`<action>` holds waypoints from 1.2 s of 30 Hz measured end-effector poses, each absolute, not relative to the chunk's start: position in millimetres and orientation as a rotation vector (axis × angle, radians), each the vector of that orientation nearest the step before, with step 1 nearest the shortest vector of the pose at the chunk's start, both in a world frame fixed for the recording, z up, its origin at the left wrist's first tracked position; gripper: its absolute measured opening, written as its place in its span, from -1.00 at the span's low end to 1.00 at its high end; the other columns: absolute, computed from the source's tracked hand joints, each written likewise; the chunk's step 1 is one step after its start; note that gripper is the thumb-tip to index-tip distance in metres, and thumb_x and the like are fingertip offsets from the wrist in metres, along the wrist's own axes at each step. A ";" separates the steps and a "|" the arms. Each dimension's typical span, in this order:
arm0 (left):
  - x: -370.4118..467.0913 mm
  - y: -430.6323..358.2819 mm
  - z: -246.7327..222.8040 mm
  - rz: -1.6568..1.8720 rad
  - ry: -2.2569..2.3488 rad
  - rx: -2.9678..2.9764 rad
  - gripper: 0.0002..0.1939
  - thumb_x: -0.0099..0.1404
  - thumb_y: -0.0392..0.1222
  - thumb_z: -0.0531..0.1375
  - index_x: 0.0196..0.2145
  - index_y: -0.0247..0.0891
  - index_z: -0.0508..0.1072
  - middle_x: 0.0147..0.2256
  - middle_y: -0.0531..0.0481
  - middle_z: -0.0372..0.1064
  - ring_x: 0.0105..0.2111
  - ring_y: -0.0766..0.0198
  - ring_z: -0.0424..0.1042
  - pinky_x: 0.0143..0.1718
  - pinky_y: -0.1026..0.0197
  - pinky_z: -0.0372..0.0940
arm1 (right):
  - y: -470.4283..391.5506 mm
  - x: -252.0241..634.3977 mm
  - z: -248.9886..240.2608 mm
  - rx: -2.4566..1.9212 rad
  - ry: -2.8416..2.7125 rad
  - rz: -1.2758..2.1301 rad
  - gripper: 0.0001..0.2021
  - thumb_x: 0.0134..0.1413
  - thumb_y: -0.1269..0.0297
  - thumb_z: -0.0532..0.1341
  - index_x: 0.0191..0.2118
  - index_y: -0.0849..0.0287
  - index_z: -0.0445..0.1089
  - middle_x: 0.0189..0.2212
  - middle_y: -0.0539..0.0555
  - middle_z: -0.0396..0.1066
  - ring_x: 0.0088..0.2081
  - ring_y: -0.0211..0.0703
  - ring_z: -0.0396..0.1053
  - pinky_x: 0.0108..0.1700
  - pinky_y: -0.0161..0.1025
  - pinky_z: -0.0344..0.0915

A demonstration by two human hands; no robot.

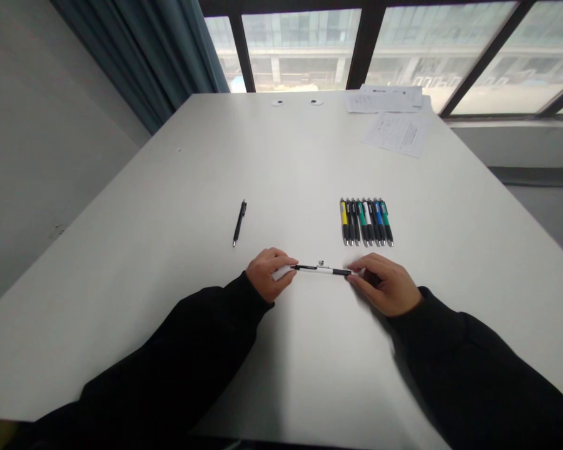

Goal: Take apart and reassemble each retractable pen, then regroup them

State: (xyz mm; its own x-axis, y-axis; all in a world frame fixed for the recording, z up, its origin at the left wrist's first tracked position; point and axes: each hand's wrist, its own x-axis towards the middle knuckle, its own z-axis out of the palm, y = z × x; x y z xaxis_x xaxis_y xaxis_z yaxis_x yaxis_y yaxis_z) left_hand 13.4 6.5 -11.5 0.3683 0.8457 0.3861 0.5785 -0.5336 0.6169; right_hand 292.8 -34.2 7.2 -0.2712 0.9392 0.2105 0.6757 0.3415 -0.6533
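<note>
A white and black pen (326, 270) lies sideways between my two hands, close over the white table. My left hand (271, 273) pinches its left end, by the black clip. The other end, with the black grip, is held between the thumb and fingers of my right hand (380, 281). Just beyond the pen's middle sits a tiny metallic piece (321, 263), too small to make out fully. A black pen (239, 223) lies alone past my left hand. Past my right hand is a row of several pens (366, 222) in yellow, black, green, white and blue.
The white table (206, 169) runs back to the window. Printed papers (396, 128) lie at its far right, and two small oval fittings (278, 103) are at the far edge. A blue-grey curtain (145, 56) hangs at the left by a wall.
</note>
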 end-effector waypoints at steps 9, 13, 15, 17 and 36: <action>13.5 6.5 -9.9 0.955 1.236 2.261 -0.84 0.13 -0.30 0.25 -0.29 -0.26 0.58 -0.35 -0.05 0.45 -0.38 0.28 0.40 -0.31 0.22 0.33 | -33.9 293.0 8.6 -1.427 -2.047 0.591 -0.85 0.08 0.30 0.24 -0.21 0.18 0.48 -0.39 0.06 0.39 -0.45 -0.22 0.33 -0.36 -0.23 0.29; 13.8 7.2 -10.4 0.961 1.232 2.271 -0.85 0.12 -0.30 0.26 -0.30 -0.26 0.58 -0.36 -0.06 0.45 -0.39 0.28 0.39 -0.33 0.23 0.32 | -32.9 292.8 7.9 -1.433 -2.068 0.569 -0.85 0.09 0.29 0.24 -0.23 0.18 0.49 -0.38 0.08 0.40 -0.42 -0.19 0.35 -0.32 -0.21 0.31; 13.9 7.3 -10.8 0.964 1.230 2.272 -0.85 0.12 -0.30 0.25 -0.31 -0.26 0.58 -0.36 -0.06 0.45 -0.39 0.28 0.39 -0.34 0.23 0.32 | -32.7 292.7 7.9 -1.431 -2.070 0.564 -0.85 0.08 0.29 0.24 -0.23 0.19 0.49 -0.38 0.08 0.41 -0.42 -0.19 0.35 -0.32 -0.21 0.31; 13.9 7.2 -11.0 0.968 1.225 2.271 -0.85 0.13 -0.30 0.25 -0.31 -0.26 0.58 -0.36 -0.05 0.45 -0.39 0.28 0.39 -0.34 0.23 0.32 | -32.6 292.6 8.2 -1.428 -2.067 0.569 -0.85 0.08 0.29 0.24 -0.23 0.18 0.49 -0.37 0.09 0.41 -0.42 -0.19 0.35 -0.32 -0.21 0.31; 15.2 6.9 -8.3 0.949 1.239 2.252 -0.84 0.13 -0.29 0.24 -0.29 -0.26 0.57 -0.36 -0.05 0.45 -0.44 0.32 0.35 -0.38 0.25 0.32 | -32.2 293.0 9.3 -1.414 -2.064 0.582 -0.85 0.09 0.27 0.24 -0.22 0.16 0.49 -0.39 0.08 0.40 -0.44 -0.19 0.33 -0.34 -0.21 0.31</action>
